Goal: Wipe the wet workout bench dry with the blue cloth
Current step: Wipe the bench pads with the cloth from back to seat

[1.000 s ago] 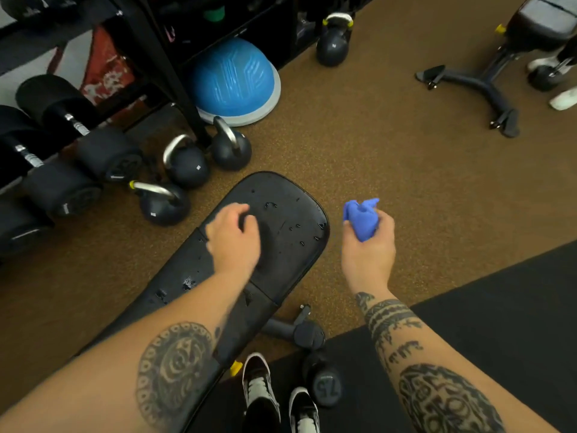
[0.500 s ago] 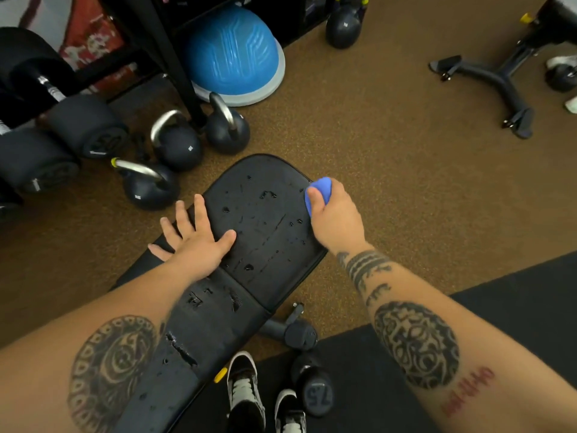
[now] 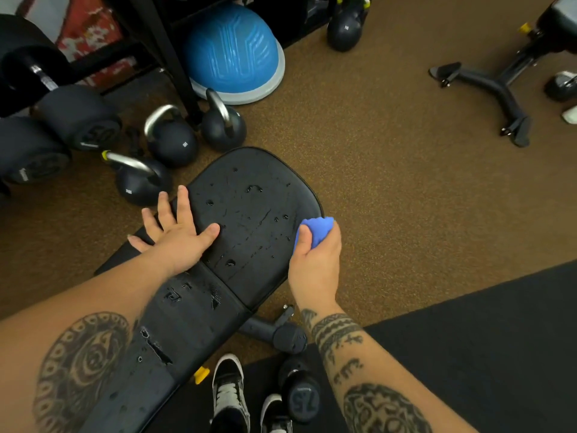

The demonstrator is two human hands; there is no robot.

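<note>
On brown gym flooring (image 3: 390,182), a black workout bench (image 3: 246,195) stands near three kettlebells (image 3: 171,143). The person's left hand (image 3: 178,237) lies flat on the seat pad's left edge, fingers spread. The right hand (image 3: 315,264) clutches a bunched blue cloth (image 3: 318,229) against the pad's right edge. Water droplets (image 3: 230,263) bead the pad between them.

1. Black padded workout bench (image 3: 249,214), in two sections, lying flat. Rounded end pointing toward the blue balance dome (image 3: 234,48), near it but apart; the rest stretching away from the dome toward the lower left. Wet with drops and streaks on both pads.
2. Bunched blue cloth (image 3: 318,229), gripped in the right hand (image 3: 315,264). At the pad's right edge, farther from the dome than the rounded end.
</note>
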